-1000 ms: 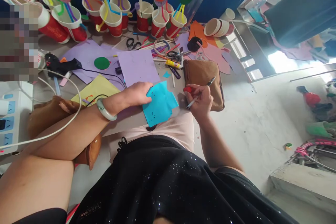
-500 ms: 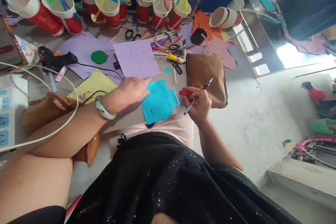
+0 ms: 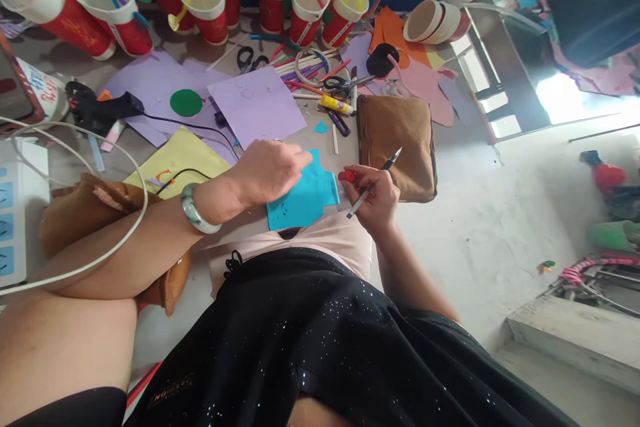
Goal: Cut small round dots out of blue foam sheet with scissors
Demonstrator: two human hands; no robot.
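Note:
A cut sheet of blue paper (image 3: 300,207) lies at the table's near edge, with notched corners and small dark specks on its lower left. Over its upper left part is my left hand (image 3: 273,170), fingers curled together; whatever they may pinch is hidden. To the right of the paper, my right hand (image 3: 375,197) is closed around a pen (image 3: 361,202), its tip pointing up and away. Between the thumb and forefinger of that same hand sits a small red round piece (image 3: 347,176). A purple paper sheet (image 3: 260,107) lies just beyond my left hand.
A brown fabric pouch (image 3: 397,147) lies beyond my right hand. Scissors (image 3: 247,60), a yellow glue stick (image 3: 336,105) and straws are scattered behind. Red paper cups (image 3: 310,20) line the back. A black glue gun (image 3: 103,109) and white cable (image 3: 145,193) are at left.
My left hand has shifted right over the blue paper, and its fingers have curled in from a flatter pose. The right hand keeps the pen and red piece. The view has tilted slightly.

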